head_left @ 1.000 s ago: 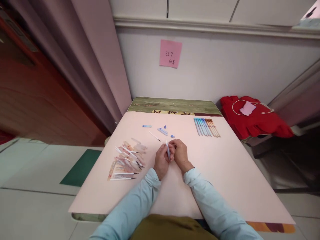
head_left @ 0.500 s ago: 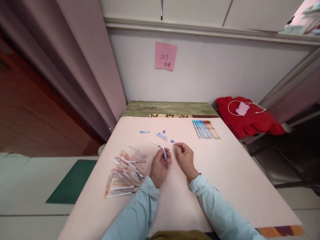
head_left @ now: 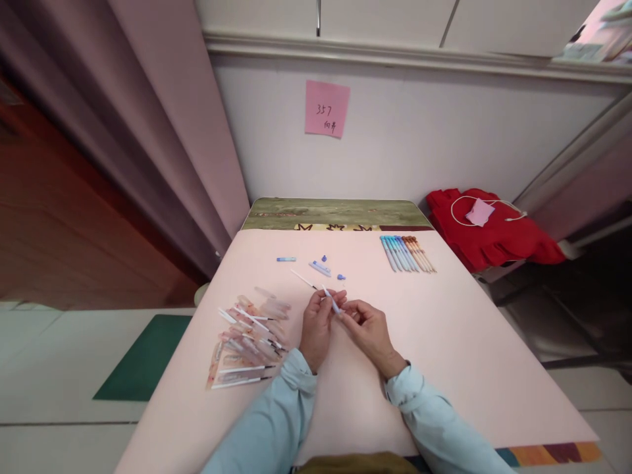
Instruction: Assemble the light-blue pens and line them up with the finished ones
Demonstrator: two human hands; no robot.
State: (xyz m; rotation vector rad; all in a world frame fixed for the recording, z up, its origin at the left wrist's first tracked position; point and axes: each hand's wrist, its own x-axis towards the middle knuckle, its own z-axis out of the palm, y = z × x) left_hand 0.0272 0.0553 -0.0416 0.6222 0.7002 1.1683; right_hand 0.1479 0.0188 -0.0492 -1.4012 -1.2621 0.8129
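Note:
My left hand (head_left: 316, 326) is closed round a pale blue pen barrel (head_left: 330, 300) that slants up to the left. My right hand (head_left: 368, 329) meets it at the barrel's lower end, its fingers pinched there on something too small to make out. Both hands hover over the middle of the pink tabletop (head_left: 444, 342). Just beyond them lie a thin white refill (head_left: 303, 279), a blue pen piece (head_left: 320, 268), two small blue caps (head_left: 340, 276) and a short blue tube (head_left: 286, 259).
A heap of clear wrappers and refills (head_left: 249, 332) lies left of my hands. A row of several blue and orange pens (head_left: 407, 253) sits at the far right. A red cloth with a white cord (head_left: 488, 227) rests beside the table. A pink note (head_left: 326, 108) hangs on the wall.
My right hand reached out toward the small blue parts half a second ago and has come back to the barrel. The left hand has tilted the barrel more to the left.

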